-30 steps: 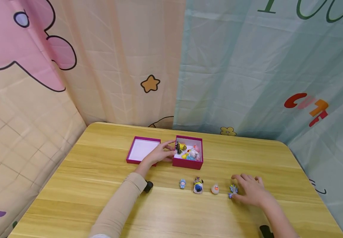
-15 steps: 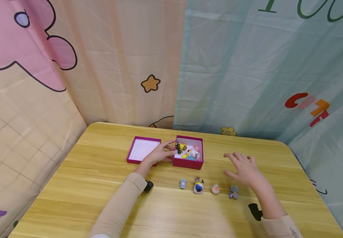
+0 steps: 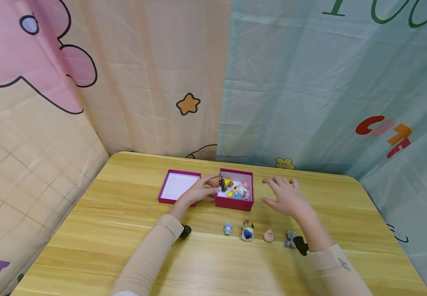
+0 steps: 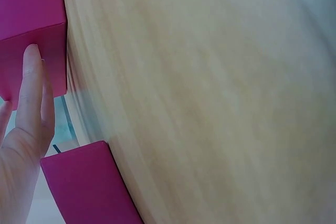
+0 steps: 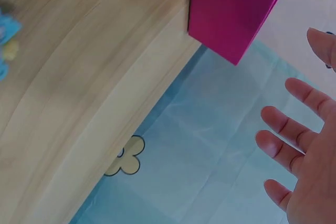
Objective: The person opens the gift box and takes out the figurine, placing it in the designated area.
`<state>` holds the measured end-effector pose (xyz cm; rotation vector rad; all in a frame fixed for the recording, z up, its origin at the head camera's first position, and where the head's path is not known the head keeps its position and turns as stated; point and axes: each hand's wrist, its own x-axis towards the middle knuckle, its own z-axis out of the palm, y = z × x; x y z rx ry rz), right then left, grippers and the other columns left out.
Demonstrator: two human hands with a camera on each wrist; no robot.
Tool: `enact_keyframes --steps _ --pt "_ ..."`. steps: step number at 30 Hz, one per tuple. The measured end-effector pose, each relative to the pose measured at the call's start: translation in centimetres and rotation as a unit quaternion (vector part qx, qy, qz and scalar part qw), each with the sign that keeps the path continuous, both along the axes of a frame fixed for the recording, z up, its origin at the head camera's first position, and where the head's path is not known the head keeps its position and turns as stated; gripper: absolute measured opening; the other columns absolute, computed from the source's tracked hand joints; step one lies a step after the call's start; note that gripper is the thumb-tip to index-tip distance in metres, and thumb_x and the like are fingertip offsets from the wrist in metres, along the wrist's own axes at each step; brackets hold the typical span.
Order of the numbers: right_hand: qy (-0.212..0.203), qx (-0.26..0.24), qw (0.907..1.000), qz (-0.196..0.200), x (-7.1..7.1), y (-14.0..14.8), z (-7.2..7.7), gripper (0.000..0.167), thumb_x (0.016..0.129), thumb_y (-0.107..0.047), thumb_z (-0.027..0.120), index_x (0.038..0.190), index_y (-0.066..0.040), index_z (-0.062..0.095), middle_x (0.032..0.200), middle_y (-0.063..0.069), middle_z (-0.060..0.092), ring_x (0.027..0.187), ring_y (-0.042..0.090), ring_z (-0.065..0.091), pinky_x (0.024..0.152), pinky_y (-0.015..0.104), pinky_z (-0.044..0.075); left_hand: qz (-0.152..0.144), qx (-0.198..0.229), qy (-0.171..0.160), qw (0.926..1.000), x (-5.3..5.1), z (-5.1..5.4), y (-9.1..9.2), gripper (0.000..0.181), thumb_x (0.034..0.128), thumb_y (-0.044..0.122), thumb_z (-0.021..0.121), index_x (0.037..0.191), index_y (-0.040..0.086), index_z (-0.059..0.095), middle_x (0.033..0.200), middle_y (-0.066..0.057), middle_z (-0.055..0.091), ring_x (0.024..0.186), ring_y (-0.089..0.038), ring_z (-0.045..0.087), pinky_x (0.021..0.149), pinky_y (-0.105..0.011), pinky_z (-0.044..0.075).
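Observation:
A magenta box (image 3: 233, 204) with several small toys inside stands near the table's back edge. My left hand (image 3: 198, 192) touches its left side with extended fingers; in the left wrist view the fingertips of that hand (image 4: 32, 114) rest against the box wall (image 4: 39, 51). To the right of the box my right hand (image 3: 285, 197) hovers with spread fingers, holding nothing; the right wrist view shows this hand (image 5: 315, 156) apart from the box (image 5: 231, 19).
The box's lid (image 3: 178, 187) lies left of the box. In front stand a small blue figure (image 3: 228, 229), a figure with a blue middle (image 3: 247, 232), a pale duck (image 3: 268, 235) and a grey-blue figure (image 3: 291, 238), partly hidden by the right wrist's black device (image 3: 301, 246).
My right hand has left the grey-blue figure on the table and moved up and left toward the box, its fingers spread. My left hand has stayed at the box.

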<state>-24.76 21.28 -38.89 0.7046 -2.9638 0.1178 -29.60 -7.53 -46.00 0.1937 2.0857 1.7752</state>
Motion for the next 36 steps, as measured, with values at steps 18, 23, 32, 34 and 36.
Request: enact_keyframes --steps 18,23,32,34,36 --pt "-0.025 0.034 0.9991 0.0 -2.3 -4.5 -1.0 0.059 0.083 -0.049 0.06 0.128 -0.012 0.048 0.122 0.014 0.048 0.115 0.033 0.042 0.098 0.058 0.024 0.001 -0.005 -0.001 1.0 0.2 0.0 0.0 0.058 0.0879 0.013 0.061 0.141 0.019 0.037 0.115 -0.016 0.048 0.091 -0.023 0.06 0.077 -0.039 0.054" --pt "-0.028 0.053 0.9982 -0.001 -3.0 -5.3 -1.8 0.058 0.085 -0.053 0.055 0.127 -0.013 0.048 0.124 0.013 0.047 0.116 0.033 0.04 0.099 0.058 0.024 -0.002 -0.005 0.004 1.0 0.2 0.2 0.0 0.058 0.0884 0.014 0.061 0.141 0.016 0.037 0.115 -0.017 0.048 0.09 -0.023 0.06 0.077 -0.041 0.054" --pt "-0.017 0.08 0.9967 0.002 -3.9 -6.4 -2.6 0.058 0.084 -0.055 0.055 0.122 -0.012 0.051 0.125 0.014 0.047 0.118 0.033 0.039 0.102 0.058 0.023 -0.015 0.011 0.019 0.9996 0.3 0.1 -0.2 0.059 0.0875 0.017 0.062 0.14 0.017 0.037 0.114 -0.018 0.048 0.092 -0.025 0.06 0.075 -0.039 0.055" --pt "-0.017 0.091 0.9957 0.003 -4.1 -6.6 -2.7 0.058 0.084 -0.056 0.054 0.121 -0.011 0.051 0.125 0.014 0.047 0.118 0.033 0.039 0.102 0.058 0.023 -0.017 0.013 0.023 0.9995 0.3 0.0 -0.3 0.059 0.0869 0.019 0.063 0.14 0.017 0.038 0.112 -0.017 0.048 0.091 -0.024 0.06 0.075 -0.037 0.055" --pt "-0.017 0.103 0.9946 0.004 -4.3 -6.7 -2.9 0.059 0.084 -0.057 0.053 0.122 -0.011 0.05 0.126 0.014 0.046 0.119 0.032 0.038 0.102 0.058 0.023 -0.016 0.017 0.019 0.9995 0.3 0.0 -0.3 0.059 0.0866 0.019 0.063 0.14 0.019 0.038 0.112 -0.017 0.048 0.091 -0.024 0.06 0.075 -0.037 0.055"
